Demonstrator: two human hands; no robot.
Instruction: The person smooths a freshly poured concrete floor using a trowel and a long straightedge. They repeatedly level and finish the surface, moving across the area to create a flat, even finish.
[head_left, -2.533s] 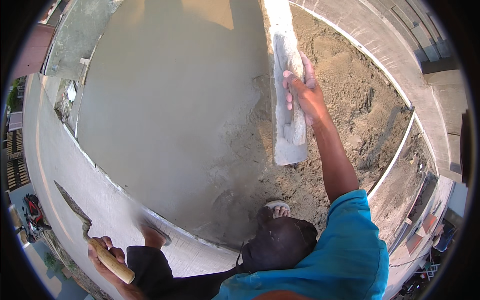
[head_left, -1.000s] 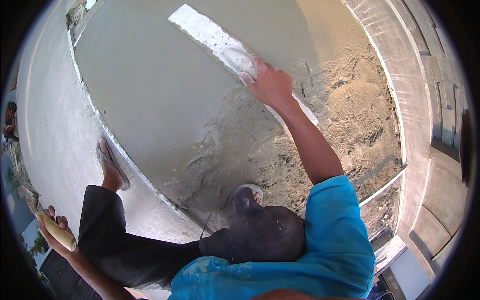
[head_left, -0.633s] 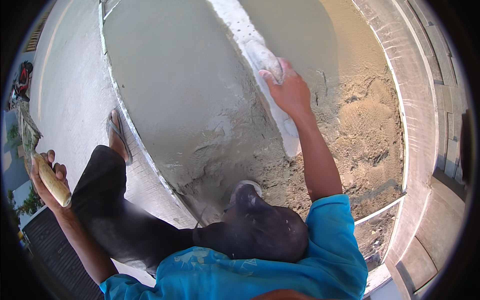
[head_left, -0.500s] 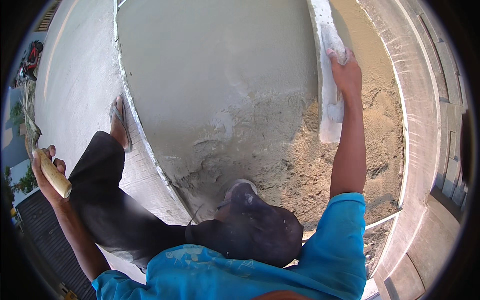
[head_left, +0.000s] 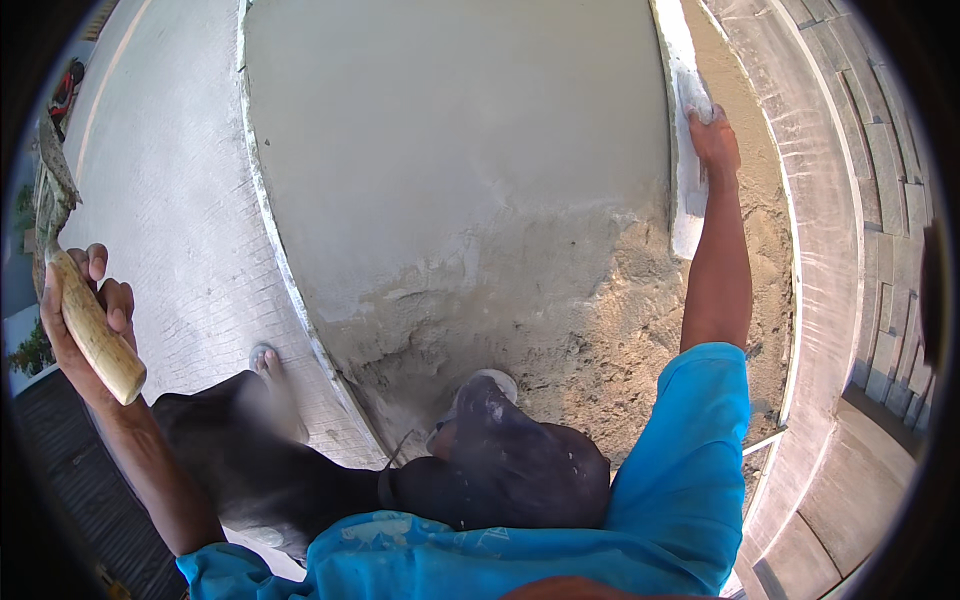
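My left hand [head_left: 117, 303] is wrapped around the wooden handle of a trowel [head_left: 98, 325], held up at the left with its mortar-crusted blade pointing away from me. At the far right my right hand [head_left: 715, 145] grips the raised handle of a long, pale, narrow float [head_left: 687, 235]. The float lies lengthwise along the right part of a grey mortar bed [head_left: 460, 130]. Left of it the mortar is smooth; nearer to me it is rough and lumpy. A strip of sandy, browner mortar lies right of the float.
A thin pale edge strip [head_left: 268, 205] bounds the mortar on the left, beside a grooved concrete pavement [head_left: 170, 180]. At right runs a curved concrete kerb [head_left: 825, 200] with stacked blocks beyond. One sandalled foot [head_left: 265, 362] is on the pavement, the other at the mortar's near edge.
My right hand has slid the float right and slightly farther away. The trowel in my left hand has risen a little. My left foot has come back nearer to me along the pavement.
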